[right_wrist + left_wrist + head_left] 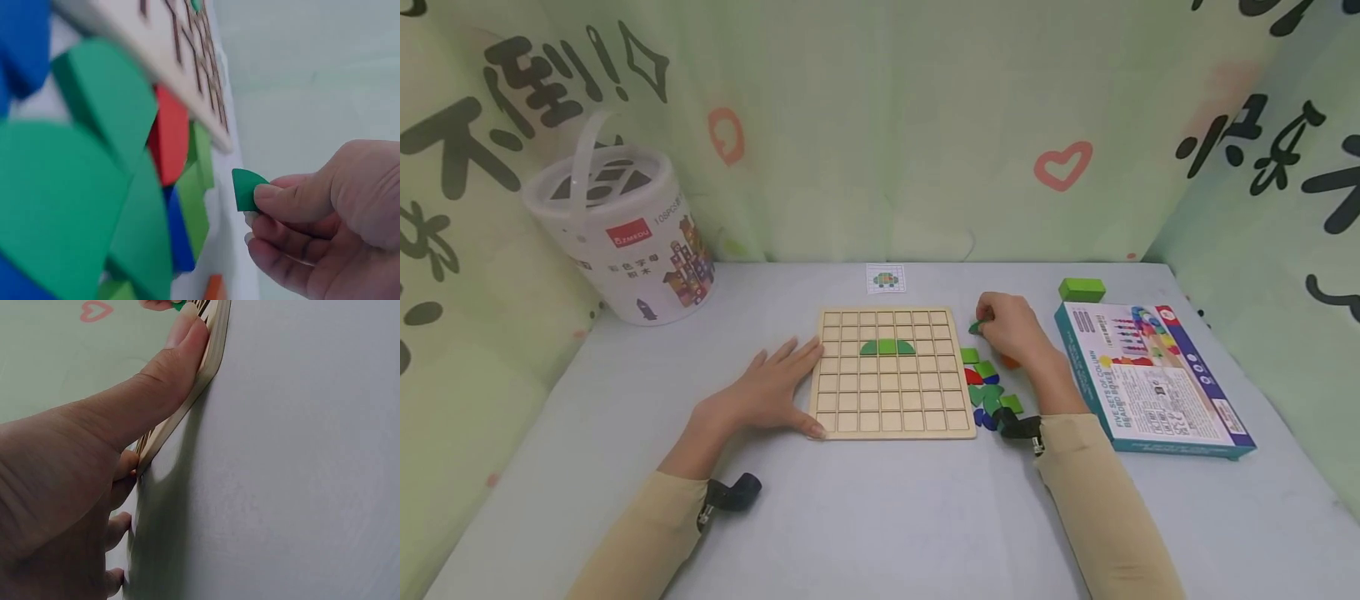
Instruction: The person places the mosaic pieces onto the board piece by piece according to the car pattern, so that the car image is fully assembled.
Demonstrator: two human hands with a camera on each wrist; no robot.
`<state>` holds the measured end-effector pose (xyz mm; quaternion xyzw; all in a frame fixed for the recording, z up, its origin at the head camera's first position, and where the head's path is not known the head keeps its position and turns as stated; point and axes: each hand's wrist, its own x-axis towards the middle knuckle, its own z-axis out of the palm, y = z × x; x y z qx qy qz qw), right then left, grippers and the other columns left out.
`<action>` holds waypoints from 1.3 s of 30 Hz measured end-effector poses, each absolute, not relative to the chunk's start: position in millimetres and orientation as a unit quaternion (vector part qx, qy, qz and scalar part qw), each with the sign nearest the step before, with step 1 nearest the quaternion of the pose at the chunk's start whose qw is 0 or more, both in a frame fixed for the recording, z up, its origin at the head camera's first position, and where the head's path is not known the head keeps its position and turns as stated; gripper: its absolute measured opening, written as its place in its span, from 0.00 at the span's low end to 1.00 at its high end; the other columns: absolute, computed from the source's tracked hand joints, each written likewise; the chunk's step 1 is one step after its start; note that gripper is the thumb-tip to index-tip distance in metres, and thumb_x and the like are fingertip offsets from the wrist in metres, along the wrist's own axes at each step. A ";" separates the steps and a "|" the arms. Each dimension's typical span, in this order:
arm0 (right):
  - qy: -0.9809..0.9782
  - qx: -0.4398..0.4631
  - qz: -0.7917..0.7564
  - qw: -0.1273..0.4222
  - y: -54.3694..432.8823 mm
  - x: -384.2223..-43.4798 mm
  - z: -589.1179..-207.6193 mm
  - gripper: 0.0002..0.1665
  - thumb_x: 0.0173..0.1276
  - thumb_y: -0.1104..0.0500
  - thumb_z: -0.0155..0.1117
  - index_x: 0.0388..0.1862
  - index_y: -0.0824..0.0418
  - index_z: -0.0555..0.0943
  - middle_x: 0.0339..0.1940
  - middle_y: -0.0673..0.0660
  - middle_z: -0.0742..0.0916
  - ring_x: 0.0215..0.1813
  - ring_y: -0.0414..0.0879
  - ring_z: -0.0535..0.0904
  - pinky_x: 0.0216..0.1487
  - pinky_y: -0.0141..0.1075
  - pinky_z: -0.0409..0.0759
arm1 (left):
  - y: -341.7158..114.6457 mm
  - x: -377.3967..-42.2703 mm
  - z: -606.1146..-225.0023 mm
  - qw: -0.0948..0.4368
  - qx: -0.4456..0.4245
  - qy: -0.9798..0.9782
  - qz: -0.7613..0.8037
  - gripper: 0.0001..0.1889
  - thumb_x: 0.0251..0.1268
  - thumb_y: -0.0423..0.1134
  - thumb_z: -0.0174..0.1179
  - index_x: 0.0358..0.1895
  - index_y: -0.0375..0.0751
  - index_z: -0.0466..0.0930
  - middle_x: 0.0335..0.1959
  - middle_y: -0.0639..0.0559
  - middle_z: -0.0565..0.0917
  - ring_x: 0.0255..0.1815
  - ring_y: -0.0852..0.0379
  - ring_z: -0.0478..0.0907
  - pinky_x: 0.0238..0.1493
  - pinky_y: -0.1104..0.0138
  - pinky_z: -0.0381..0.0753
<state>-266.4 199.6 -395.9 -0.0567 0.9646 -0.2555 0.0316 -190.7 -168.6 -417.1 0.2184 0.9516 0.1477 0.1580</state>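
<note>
A wooden grid board (895, 408) lies on the table with a light green square (887, 347) flanked by two dark green quarter-circle pieces (906, 347) in its upper part. My left hand (767, 387) rests at the board's left side, fingers spread, its thumb on the near left corner. To the right of the board, my right hand (1018, 332) pinches a dark green quarter-circle block (245, 189) between thumb and fingers. Nearer me lies a loose pile of blocks: green quarter-circles (56, 194), a red piece (172, 134), light green squares (970, 356) and blue pieces (988, 422).
A small pattern card (886, 278) lies behind the board. At right sits a flat toy box (1157, 375) with a green block (1082, 290) at its far end. A white lidded bucket (632, 242) stands at the back left. An orange piece (215, 289) lies under the right hand.
</note>
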 end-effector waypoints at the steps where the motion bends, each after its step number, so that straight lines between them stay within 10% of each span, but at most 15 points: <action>1: 0.963 -0.064 -0.261 0.025 197.1 -265.8 -393.9 0.06 0.68 0.69 0.57 0.41 0.67 0.79 0.41 0.65 0.83 0.43 0.56 0.75 0.43 0.44 0.77 | -168.7 -190.8 -417.0 0.157 0.219 0.952 0.149 0.69 0.38 0.74 0.70 0.81 0.44 0.43 0.84 0.51 0.44 0.84 0.41 0.37 0.79 0.37 0.38; 32: 0.914 -0.266 -0.301 0.056 50.0 -231.6 -399.1 0.06 0.65 0.70 0.64 0.31 0.61 0.84 0.32 0.54 0.88 0.33 0.44 0.78 0.38 0.34 0.79 | -166.6 -192.0 -415.3 0.166 0.217 0.949 0.159 0.69 0.39 0.73 0.70 0.81 0.45 0.43 0.84 0.52 0.43 0.84 0.41 0.36 0.79 0.36 0.38; 39: 0.928 -0.274 -0.246 0.058 46.3 -228.7 -400.9 0.11 0.65 0.70 0.63 0.39 0.61 0.90 0.43 0.55 0.90 0.46 0.45 0.82 0.52 0.39 0.83 | -168.4 -192.0 -416.2 0.163 0.216 0.950 0.156 0.69 0.38 0.73 0.70 0.81 0.44 0.43 0.84 0.51 0.43 0.84 0.41 0.36 0.78 0.35 0.38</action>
